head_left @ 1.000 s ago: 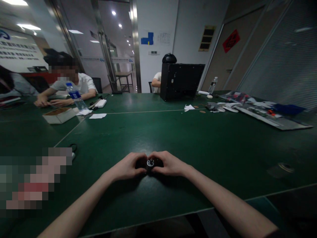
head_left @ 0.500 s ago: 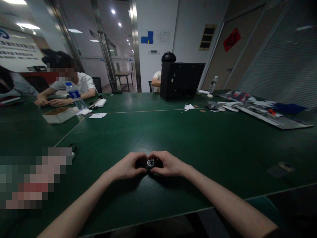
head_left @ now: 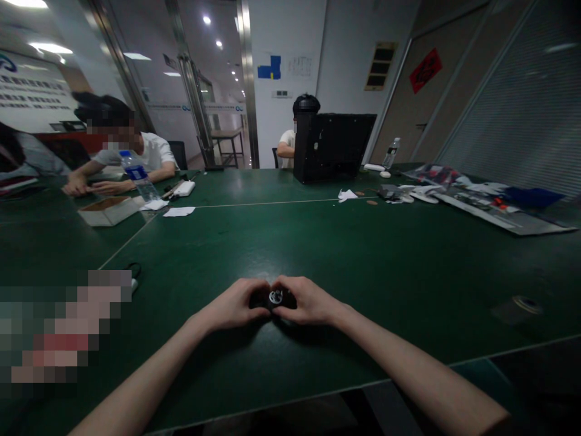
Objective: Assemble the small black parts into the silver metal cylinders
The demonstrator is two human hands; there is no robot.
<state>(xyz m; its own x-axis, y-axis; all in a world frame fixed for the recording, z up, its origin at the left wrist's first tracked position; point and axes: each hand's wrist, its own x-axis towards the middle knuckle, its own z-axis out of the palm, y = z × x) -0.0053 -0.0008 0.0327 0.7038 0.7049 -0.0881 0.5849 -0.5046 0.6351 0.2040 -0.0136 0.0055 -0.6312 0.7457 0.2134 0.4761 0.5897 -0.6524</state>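
My left hand (head_left: 236,304) and my right hand (head_left: 306,301) meet in front of me on the green table (head_left: 345,260). Both are curled around a small black object with a shiny round metal part (head_left: 275,297) on top. The fingers of each hand wrap its sides, so most of its body is hidden. It rests on or just above the tabletop; which one I cannot tell.
A black monitor (head_left: 333,147) stands at the far side with a person behind it. Another person (head_left: 122,151) sits at the far left by a water bottle (head_left: 136,175) and an open box (head_left: 109,210). Papers and clutter (head_left: 476,200) lie at the right; a small disc (head_left: 526,301) near the right edge.
My hands stay closed on the small object. The person behind the monitor has raised their head slightly.
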